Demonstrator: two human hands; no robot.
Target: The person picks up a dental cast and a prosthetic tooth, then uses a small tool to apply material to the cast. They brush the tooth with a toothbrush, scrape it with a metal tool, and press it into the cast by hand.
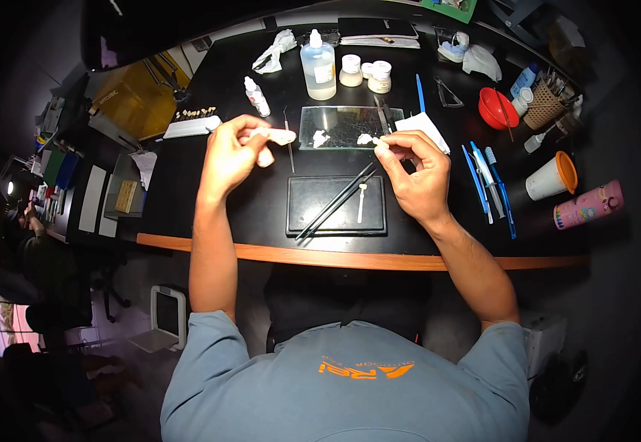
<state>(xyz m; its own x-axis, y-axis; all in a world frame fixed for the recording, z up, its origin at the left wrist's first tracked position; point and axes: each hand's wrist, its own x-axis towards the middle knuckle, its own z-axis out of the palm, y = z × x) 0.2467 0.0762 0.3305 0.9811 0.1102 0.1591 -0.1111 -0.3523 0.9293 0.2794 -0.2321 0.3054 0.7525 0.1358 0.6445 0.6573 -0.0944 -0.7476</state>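
My left hand [233, 153] is raised over the table left of a glass slab [342, 120], thumb pressed to the index finger. A pale bit shows at its fingertips, too small to name. My right hand [417, 175] pinches at the slab's right edge; what sits between its fingertips I cannot make out. One white clump [320, 138] lies on the slab's left side and another white clump [364, 138] is close to my right fingertips. Below the slab, a black tray [305, 193] carries two dark thin-handled tools [335, 202] and a small pale stick [361, 202].
Behind the slab stand a large dropper bottle [319, 70] and small jars [380, 77]. A thin metal instrument [289, 144] lies beside the slab. To the right are blue-handled tools [493, 184], a red bowl [495, 109], a white cup [545, 182] and a pink bottle [587, 205].
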